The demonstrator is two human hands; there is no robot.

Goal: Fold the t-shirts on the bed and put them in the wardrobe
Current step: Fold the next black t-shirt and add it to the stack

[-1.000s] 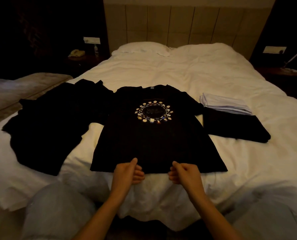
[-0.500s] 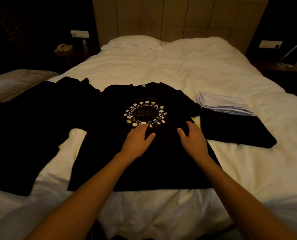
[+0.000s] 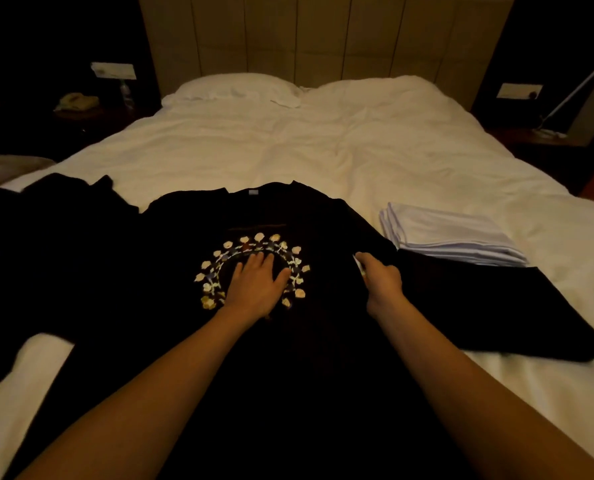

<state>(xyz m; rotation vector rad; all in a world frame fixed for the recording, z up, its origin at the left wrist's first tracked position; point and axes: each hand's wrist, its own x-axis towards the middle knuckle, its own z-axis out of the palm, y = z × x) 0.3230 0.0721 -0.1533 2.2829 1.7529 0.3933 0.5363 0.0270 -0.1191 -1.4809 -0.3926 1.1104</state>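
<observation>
Moved up from hem to chest of black cotton t-shirt with ring-shaped print point(image 3: 323, 341), flat on white-sheeted bed point(image 3: 288, 150): left hand point(image 3: 257, 285) pressing flat, fingers straight; right hand point(image 3: 380, 282) pinching sleeve area. Folded white stack point(image 3: 451, 237) and folded black garment point(image 3: 489, 306) done; loose black t-shirt point(image 3: 46, 254) left, wardrobe step pending.

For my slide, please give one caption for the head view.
Left hand flat on printed black t-shirt; right hand pinches its sleeve.

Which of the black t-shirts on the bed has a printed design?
The middle black t-shirt, under the left hand, bears a ring-shaped print; the black garments to its left and right show plain.
</observation>
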